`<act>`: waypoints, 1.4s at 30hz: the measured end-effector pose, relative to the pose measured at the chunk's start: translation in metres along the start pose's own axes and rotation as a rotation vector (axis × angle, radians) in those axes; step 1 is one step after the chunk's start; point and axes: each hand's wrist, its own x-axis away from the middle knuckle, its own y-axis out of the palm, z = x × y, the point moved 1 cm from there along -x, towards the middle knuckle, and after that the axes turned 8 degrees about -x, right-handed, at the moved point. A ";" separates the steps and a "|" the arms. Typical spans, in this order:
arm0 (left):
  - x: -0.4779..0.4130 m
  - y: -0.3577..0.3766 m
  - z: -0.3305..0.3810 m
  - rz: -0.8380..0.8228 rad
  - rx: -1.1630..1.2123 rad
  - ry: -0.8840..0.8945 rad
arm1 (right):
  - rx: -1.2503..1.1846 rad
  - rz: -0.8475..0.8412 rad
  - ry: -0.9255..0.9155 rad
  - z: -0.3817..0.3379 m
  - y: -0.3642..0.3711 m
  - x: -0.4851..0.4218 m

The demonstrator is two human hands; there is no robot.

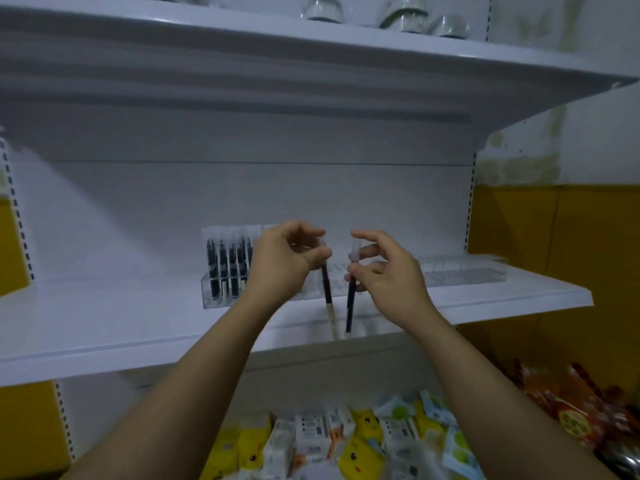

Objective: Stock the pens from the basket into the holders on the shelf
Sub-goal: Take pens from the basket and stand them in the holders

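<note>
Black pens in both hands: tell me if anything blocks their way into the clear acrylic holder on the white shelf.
Nothing visible blocks them. The left hand pinches one black pen, the right hand the other black pen, both hanging before the clear acrylic holder; stocked pens show only in its left slots.

Your single head-worn camera looks forward at the white metal shelf [104, 323] from close, slightly above its surface.

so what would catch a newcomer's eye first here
At centre the left hand pinches the left pen and the right hand pinches the right pen, both upright before the white shelf. Behind, a clear holder has stocked pens only at its left end; snack packets lie below.
</note>
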 end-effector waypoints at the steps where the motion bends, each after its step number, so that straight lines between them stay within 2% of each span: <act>1: -0.010 -0.002 0.000 0.012 -0.018 0.003 | -0.002 0.004 -0.004 0.002 0.001 -0.010; 6: -0.062 -0.003 -0.002 0.073 -0.204 0.084 | -0.002 0.026 -0.034 0.015 0.011 -0.063; 13: -0.115 0.010 -0.020 0.103 -0.336 0.194 | -0.019 0.070 -0.074 0.038 0.031 -0.119; 28: -0.142 0.021 -0.064 0.085 -0.482 0.205 | -0.027 0.068 -0.118 0.084 0.053 -0.161; 31: -0.138 0.022 -0.067 0.062 -0.572 0.199 | 0.039 0.010 -0.113 0.088 0.058 -0.159; 35: -0.137 0.021 -0.074 0.025 -0.831 0.171 | 0.203 -0.125 -0.032 0.100 0.059 -0.151; 39: -0.139 0.019 -0.076 0.002 -0.828 0.142 | 0.340 -0.270 -0.009 0.109 0.062 -0.135; 42: -0.141 0.021 -0.074 -0.004 -0.815 0.117 | 0.391 -0.308 0.007 0.111 0.061 -0.129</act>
